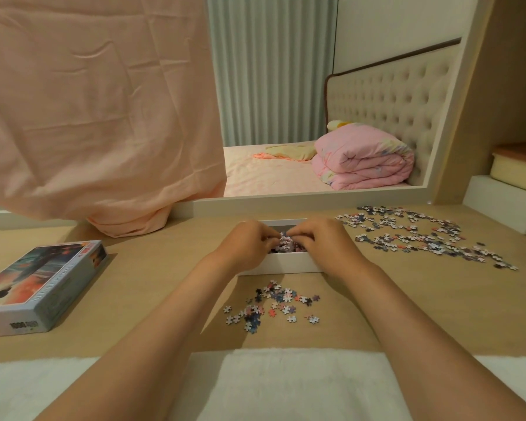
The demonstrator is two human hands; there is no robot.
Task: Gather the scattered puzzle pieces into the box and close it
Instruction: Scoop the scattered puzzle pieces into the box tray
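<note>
- Shallow white cardboard box tray [283,265] sits mid-table, straight ahead of the person, long axis L–R.
- Left hand [249,243] + right hand [327,243] both over the tray opening. Fingers are curled in and the fingertips nearly meet.
- Grip: narrow, the two hands cupping one clump [285,240] of small pink/blue/white jigsaw pieces between them.
- Key relation: the clump hangs directly above the box tray, so letting go should drop it straight in, no sideways carry needed.
- There are pieces already in the tray. Can't tell how full, the hands cover it.
- Near scatter [274,303]: small loose patch of the same mixed pieces, flat on the table just beside the tray's near wall, between the forearms. Either hand is equally close.
- Far scatter [422,237]: much bigger band of pieces, well apart to the right and running L–R. The right hand is nearer.
- Printed rectangular cardboard lid [40,287], sunset-type picture facing up, lies well apart to the left with its long axis angled away from the person. The left hand is nearer.
- Est. progress: roughly mid-task, most pieces are still out and the lid is not yet on.
- Risk: thin flat pieces, easy to spill over the low tray wall.
- Also: pale wooden tabletop [164,268], peach cloth [97,117] hanging back left.
</note>
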